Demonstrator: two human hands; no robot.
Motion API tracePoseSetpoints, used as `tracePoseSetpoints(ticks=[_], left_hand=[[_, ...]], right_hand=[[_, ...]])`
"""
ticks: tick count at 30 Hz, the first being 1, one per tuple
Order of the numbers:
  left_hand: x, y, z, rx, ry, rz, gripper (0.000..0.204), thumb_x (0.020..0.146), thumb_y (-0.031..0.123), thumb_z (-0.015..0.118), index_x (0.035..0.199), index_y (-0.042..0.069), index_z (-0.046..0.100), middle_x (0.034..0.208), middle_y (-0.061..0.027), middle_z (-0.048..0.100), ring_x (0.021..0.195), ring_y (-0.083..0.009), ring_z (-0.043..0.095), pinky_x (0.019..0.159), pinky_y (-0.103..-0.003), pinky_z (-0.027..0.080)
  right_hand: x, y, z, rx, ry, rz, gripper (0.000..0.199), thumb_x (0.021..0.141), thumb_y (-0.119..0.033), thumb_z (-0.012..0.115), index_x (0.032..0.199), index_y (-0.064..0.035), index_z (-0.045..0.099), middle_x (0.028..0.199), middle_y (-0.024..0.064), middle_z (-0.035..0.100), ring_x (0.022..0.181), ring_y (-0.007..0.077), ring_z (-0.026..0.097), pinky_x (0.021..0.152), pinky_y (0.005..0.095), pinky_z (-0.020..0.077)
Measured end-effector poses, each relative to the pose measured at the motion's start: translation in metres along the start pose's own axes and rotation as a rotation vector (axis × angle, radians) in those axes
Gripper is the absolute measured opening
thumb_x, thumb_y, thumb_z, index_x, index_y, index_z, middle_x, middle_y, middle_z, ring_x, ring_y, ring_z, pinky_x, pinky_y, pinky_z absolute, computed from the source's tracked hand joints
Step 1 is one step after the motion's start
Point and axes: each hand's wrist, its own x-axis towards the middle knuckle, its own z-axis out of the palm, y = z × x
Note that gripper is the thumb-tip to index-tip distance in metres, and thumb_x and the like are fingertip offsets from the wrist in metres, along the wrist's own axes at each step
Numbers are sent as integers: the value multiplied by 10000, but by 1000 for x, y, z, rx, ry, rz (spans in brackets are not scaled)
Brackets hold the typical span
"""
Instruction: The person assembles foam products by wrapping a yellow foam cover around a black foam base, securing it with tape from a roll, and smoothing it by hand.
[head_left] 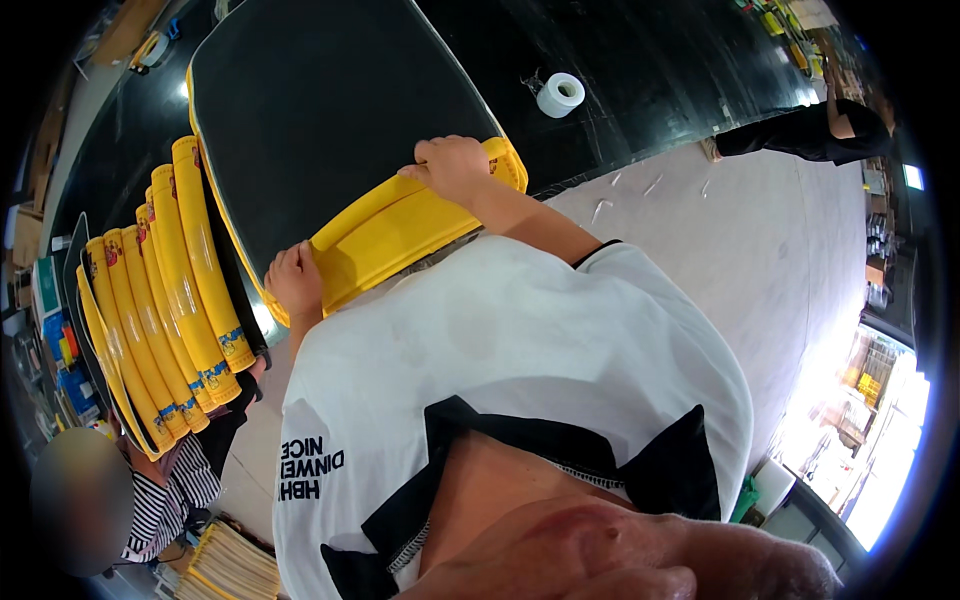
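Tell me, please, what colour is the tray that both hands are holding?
The tray is bright yellow, held by the left hand and right hand; the head view shows it.

tray [390,235]: yellow
stacked trays [165,300]: yellow, blue and red prints
table [330,90]: black
tape roll [561,94]: white
shirt [520,350]: white, black trim

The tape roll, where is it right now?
In the head view the white tape roll lies on the black table, upper right of centre, beyond the right hand holding the yellow tray.
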Motion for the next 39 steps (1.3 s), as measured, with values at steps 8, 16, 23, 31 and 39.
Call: tracePoseSetpoints(ticks=[8, 16, 23, 31, 39], left_hand=[[22, 19, -15, -9, 68, -77, 193, 868, 325, 744, 871, 133, 727, 1060, -7, 659, 966, -281, 624, 872, -451, 429], [16, 9, 3, 78, 160, 172, 192, 842, 269, 756, 936, 103, 736, 1029, -48, 651, 942, -299, 602, 819, -437, 472], [16, 6, 5, -36, 227, 304, 211, 906, 193, 690, 1075, 73, 729, 1028, -90, 675, 920, -315, 616, 817, -429, 488], [65, 14, 5, 12, 185, 124, 137, 869, 246, 743, 974, 158, 730, 1073, -29, 642, 1058, -307, 574, 889, -442, 450], [83, 19, 3, 136, 38, 119, 134, 852, 258, 751, 927, 161, 696, 994, -38, 655, 1001, -293, 594, 925, -444, 427]], right_hand=[[22, 20, 9, -57, 139, -190, 342, 947, -447, 646, 1164, -186, 686, 1141, 4, 624, 1149, 209, 538, 1051, 372, 413], [-6, 49, 31, -421, 334, -509, 398, 1017, -408, 546, 1331, -175, 622, 1293, 2, 577, 1277, 204, 471, 1117, 367, 392], [22, 26, 9, -300, 60, -269, 371, 1050, -426, 471, 1214, -152, 659, 1267, 25, 590, 1254, 211, 491, 1091, 373, 414], [48, 22, 2, -289, 443, -368, 290, 1032, -378, 509, 1102, -152, 676, 1158, 31, 617, 1192, 216, 522, 1109, 383, 350], [61, 32, -24, -342, 73, -546, 385, 1013, -454, 537, 1216, -147, 652, 1284, 26, 597, 1263, 227, 498, 1131, 387, 363]])
